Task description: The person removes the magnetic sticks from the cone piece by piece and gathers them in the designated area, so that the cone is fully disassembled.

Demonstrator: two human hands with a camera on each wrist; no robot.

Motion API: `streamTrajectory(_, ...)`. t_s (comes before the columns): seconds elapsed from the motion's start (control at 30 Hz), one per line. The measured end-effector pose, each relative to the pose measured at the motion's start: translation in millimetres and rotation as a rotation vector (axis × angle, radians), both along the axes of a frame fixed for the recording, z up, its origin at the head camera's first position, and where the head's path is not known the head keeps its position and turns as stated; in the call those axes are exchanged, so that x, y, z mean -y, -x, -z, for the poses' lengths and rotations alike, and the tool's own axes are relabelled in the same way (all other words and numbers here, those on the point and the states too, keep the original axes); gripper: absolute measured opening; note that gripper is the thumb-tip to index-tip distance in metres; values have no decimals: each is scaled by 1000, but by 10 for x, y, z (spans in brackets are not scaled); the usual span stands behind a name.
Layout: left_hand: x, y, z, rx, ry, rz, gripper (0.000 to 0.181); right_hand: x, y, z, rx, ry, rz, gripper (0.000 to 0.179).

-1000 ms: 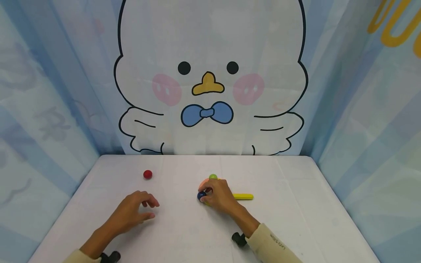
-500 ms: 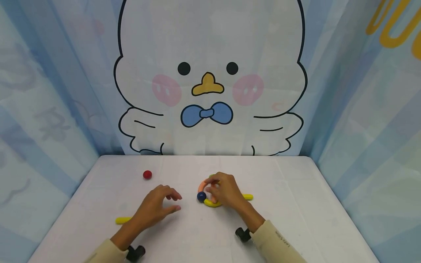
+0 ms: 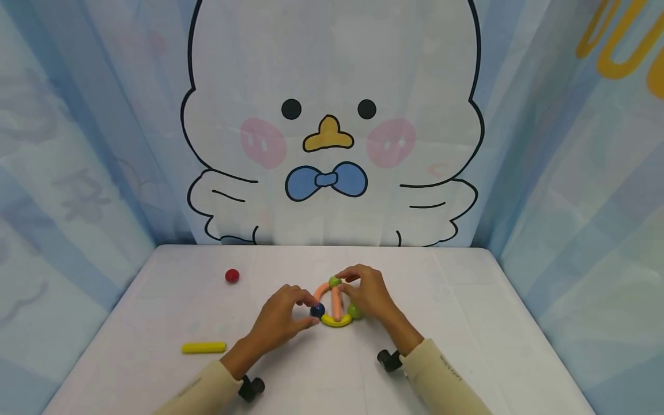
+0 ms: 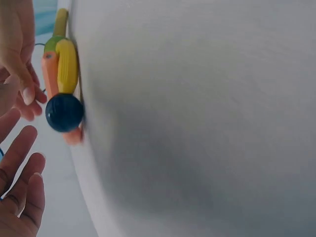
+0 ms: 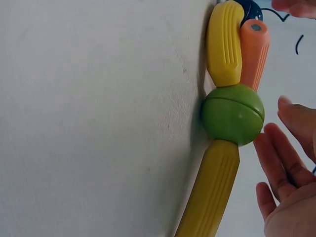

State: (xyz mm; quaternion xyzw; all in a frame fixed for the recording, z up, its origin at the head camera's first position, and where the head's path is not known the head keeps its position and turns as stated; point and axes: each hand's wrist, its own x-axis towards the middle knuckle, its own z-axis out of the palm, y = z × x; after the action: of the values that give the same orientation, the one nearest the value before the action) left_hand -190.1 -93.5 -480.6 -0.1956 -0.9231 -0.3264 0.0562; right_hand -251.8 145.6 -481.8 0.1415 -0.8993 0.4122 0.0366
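On the white table is a joined shape of toy sticks and balls, which look like magnetic building pieces. A dark blue ball (image 3: 317,311) is at its left, a green ball (image 3: 355,312) at its right and a lime ball (image 3: 334,280) at the back. Between them run a curved yellow stick (image 3: 336,323), a curved orange stick (image 3: 321,292) and a straight orange stick (image 3: 336,303). My left hand (image 3: 280,317) has thumb and fingers spread apart around the blue ball. My right hand (image 3: 369,292) reaches over the shape, fingertips right at the lime ball, thumb and fingers apart.
A loose yellow stick (image 3: 204,347) lies at the front left. Farther back on the left sits a red ball (image 3: 232,276). Another yellow stick (image 5: 210,192) extends from the green ball beneath my right hand. A printed curtain (image 3: 332,69) stands behind the table.
My left hand has moved right, up to the blue ball, uncovering the loose yellow stick. My right hand has left the blue ball and moved back and right to the lime ball.
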Motion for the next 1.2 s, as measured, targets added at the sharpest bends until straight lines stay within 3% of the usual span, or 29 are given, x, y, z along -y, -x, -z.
streamTrajectory(0.23, -189, 102, 78, -33, -26, 41, 32, -2, 82, 5, 36, -5, 1, 20)
streamTrajectory(0.67, -396, 201, 181, -69, 20, 39, 39, 52, 208, 43, 62, -19, -50, 18)
streamTrajectory(0.93, -412, 211, 180, -90, 34, 47, 35, 72, 229, 73, 64, -25, -57, 17)
streamTrajectory(1.2, -314, 198, 102, -46, 1, 40, 28, 89, 236, 72, 63, -27, -22, 17)
